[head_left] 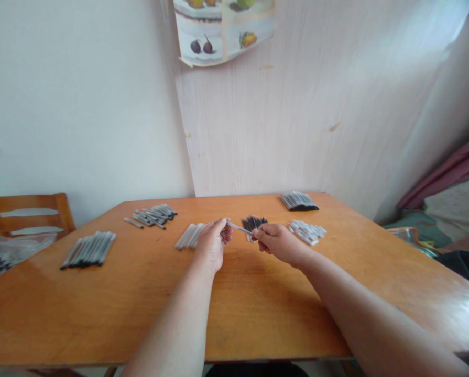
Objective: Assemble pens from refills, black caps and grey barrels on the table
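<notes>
A slim pale pen tube (pixel 240 228) stretches between my two hands above the middle of the table. My left hand (pixel 214 240) pinches its left end between thumb and fingers. At the other end, the fingertips of my right hand (pixel 276 240) are closed on it; the tip is hidden there. Partly behind my left hand lies a row of white pen barrels (pixel 187 236). Just beyond the tube is a bunch of thin dark-and-white sticks (pixel 252 224), like pen refills. Short white pieces (pixel 308 231), perhaps pen caps, lie right of my right hand.
Grey-white pens with black ends (pixel 88 249) lie in a row at left. A looser heap of pens (pixel 152 215) is farther back, and a neat stack of pens (pixel 299 201) sits at back right. A plastic bag (pixel 18 254) and wooden chair (pixel 30 212) flank the left edge.
</notes>
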`<state>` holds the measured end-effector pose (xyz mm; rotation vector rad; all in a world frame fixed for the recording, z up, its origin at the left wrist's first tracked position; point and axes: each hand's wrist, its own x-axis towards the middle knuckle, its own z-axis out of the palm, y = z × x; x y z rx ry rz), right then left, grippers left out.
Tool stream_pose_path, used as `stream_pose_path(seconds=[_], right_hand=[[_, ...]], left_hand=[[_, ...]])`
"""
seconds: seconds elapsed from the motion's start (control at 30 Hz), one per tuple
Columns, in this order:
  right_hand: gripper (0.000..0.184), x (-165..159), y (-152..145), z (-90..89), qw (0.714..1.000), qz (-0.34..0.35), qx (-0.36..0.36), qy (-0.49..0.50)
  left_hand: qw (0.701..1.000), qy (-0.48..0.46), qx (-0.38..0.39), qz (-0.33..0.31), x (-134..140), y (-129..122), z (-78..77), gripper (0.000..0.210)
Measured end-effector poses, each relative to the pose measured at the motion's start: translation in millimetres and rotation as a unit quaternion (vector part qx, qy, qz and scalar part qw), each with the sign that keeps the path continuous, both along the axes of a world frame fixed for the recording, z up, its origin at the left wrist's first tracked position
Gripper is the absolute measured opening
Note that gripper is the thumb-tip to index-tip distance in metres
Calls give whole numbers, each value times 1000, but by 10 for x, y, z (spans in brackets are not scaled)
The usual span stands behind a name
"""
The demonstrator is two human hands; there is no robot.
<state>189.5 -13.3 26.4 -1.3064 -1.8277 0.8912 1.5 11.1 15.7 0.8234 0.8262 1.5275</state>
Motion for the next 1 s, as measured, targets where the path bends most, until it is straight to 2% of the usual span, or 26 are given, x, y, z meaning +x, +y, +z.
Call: stream_pose_path(seconds=[0.13, 0.2, 0.27, 0.53, 0.77, 1.0], right_hand=[[30, -21, -17, 17, 1000, 6, 4, 7], [23, -28, -19, 9, 1000, 0, 20, 11], [24, -31, -11, -10, 999, -11, 39, 15], [11, -19, 23, -26, 999, 3, 34, 36], [23, -3, 49, -62, 998, 27, -13, 60], [26, -5, 49, -57, 998, 30, -12, 59]], left_hand=[[1000, 1, 3, 21, 2, 38, -33, 30], [999, -5, 0, 31, -7, 61, -54, 30], [999, -11, -3, 33, -15, 72, -64, 29], [999, -52, -3, -8, -21, 34, -13, 21], [995, -70, -1, -66, -37, 18, 2, 18], [995, -83, -21, -55, -29, -2, 26, 18]])
